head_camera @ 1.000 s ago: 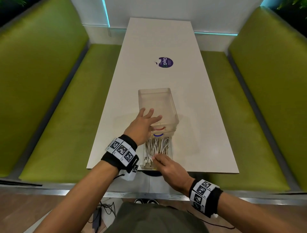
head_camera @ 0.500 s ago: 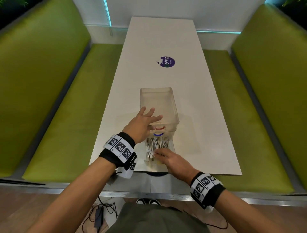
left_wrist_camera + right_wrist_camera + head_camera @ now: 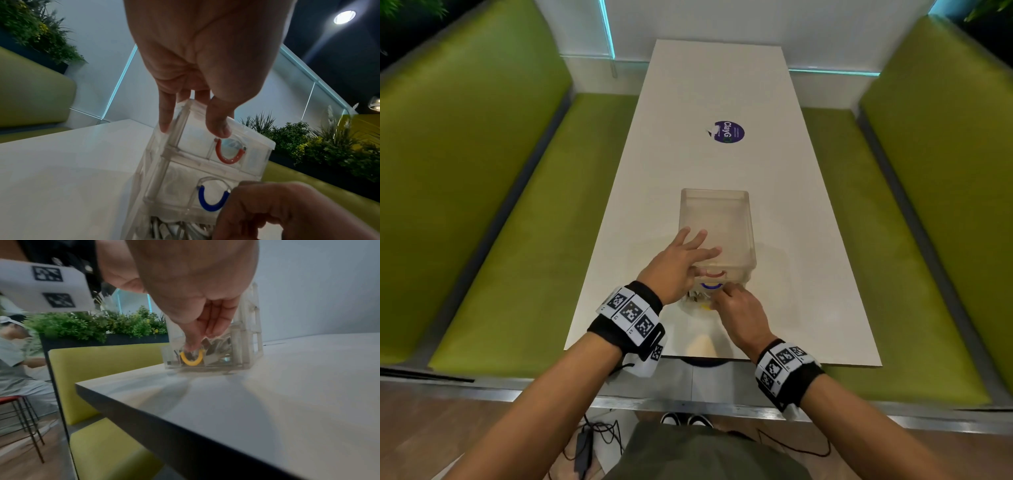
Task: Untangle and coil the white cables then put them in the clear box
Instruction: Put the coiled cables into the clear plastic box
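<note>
Head view: the clear box [image 3: 717,219] stands on the white table [image 3: 808,274], near its front edge. Your left hand [image 3: 674,267] rests on the box top with fingers spread. Your right hand [image 3: 739,315] is at the bottom drawer, fingers curled.

Left wrist view: your left hand [image 3: 195,65] lies with fingers straight, its fingertips [image 3: 219,129] touching the box's top front corner above the red handle [image 3: 228,154]. The blue handle [image 3: 212,202] sits one tier lower. The white cables [image 3: 174,229] lie in the partly open bottom drawer.

Right wrist view: your right hand [image 3: 197,308] pinches the drawer front at the yellow handle [image 3: 191,359].
</note>
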The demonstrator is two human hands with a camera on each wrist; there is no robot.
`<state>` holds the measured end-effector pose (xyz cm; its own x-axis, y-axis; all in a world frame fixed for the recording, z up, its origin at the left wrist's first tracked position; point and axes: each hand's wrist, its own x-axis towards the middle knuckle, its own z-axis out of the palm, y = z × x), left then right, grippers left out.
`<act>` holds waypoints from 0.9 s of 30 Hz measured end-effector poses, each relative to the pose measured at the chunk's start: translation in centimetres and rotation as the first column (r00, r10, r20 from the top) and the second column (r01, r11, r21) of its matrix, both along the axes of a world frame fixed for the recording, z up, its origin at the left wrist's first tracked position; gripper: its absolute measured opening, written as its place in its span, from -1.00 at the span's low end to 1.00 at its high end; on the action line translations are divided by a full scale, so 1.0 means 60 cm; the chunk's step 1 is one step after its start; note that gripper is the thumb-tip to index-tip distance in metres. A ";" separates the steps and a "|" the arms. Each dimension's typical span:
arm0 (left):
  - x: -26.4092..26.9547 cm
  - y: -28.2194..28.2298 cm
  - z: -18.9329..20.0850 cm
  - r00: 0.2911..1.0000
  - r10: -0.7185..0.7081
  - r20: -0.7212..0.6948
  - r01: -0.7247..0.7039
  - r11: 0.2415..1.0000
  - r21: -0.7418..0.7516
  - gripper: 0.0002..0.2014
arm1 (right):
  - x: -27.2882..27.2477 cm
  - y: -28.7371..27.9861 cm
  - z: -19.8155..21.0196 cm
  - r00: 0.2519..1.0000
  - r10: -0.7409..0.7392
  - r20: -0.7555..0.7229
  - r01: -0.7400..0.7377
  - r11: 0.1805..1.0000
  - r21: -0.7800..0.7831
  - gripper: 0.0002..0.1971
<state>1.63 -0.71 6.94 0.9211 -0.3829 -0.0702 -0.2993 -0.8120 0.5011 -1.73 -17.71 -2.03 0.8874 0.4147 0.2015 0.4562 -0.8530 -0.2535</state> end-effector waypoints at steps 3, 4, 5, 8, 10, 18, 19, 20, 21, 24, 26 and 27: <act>0.001 0.003 0.002 1.000 0.007 -0.006 -0.007 1.000 0.008 -0.49 | -0.003 0.005 0.008 1.000 -0.006 0.009 0.005 0.996 0.086 -0.75; 0.001 0.003 0.001 1.000 0.007 -0.002 -0.007 1.000 0.003 -0.49 | -0.013 0.001 0.010 1.000 -0.013 0.002 0.012 0.992 0.128 -0.75; 0.001 0.003 0.000 1.000 0.007 0.001 -0.007 1.000 -0.005 -0.49 | -0.025 -0.006 0.012 0.998 -0.057 -0.036 0.062 0.983 0.175 -0.76; 0.000 0.003 -0.002 1.000 0.011 0.000 -0.011 1.000 -0.029 -0.50 | -0.041 -0.040 -0.002 0.892 -0.297 -0.339 0.400 0.870 0.289 -0.65; 0.000 0.002 -0.002 1.000 0.010 -0.002 -0.010 0.999 -0.033 -0.50 | -0.029 -0.055 -0.010 0.790 -0.295 -0.538 0.525 0.779 0.343 -0.33; 0.002 0.002 -0.009 1.000 0.012 0.011 -0.012 0.998 -0.058 -0.48 | 0.029 -0.042 -0.014 0.792 -0.151 -0.592 0.542 0.620 0.567 -0.49; 0.002 0.002 -0.010 1.000 0.013 0.008 -0.013 0.998 -0.057 -0.48 | 0.032 -0.041 -0.017 0.793 -0.180 -0.583 0.549 0.626 0.554 -0.52; 0.003 0.001 -0.011 1.000 0.015 0.008 -0.014 0.998 -0.058 -0.49 | 0.035 -0.040 -0.019 0.792 -0.201 -0.576 0.553 0.637 0.537 -0.53; 0.005 0.002 -0.011 1.000 0.016 0.004 -0.015 0.998 -0.060 -0.50 | 0.038 -0.040 -0.017 0.793 -0.209 -0.572 0.549 0.650 0.525 -0.54; 0.010 0.010 -0.008 1.000 -0.001 -0.028 -0.002 0.996 -0.094 -0.51 | 0.048 -0.053 -0.003 0.777 -0.151 -0.610 0.511 0.717 0.473 -0.49; 0.006 0.022 -0.012 0.999 -0.029 -0.013 0.027 0.990 -0.140 -0.46 | 0.056 -0.072 0.009 0.763 -0.081 -0.642 0.449 0.781 0.435 -0.32; 0.000 0.030 -0.015 0.999 -0.026 0.023 0.030 0.986 -0.163 -0.41 | 0.061 -0.085 0.019 0.782 -0.064 -0.620 0.403 0.811 0.425 -0.24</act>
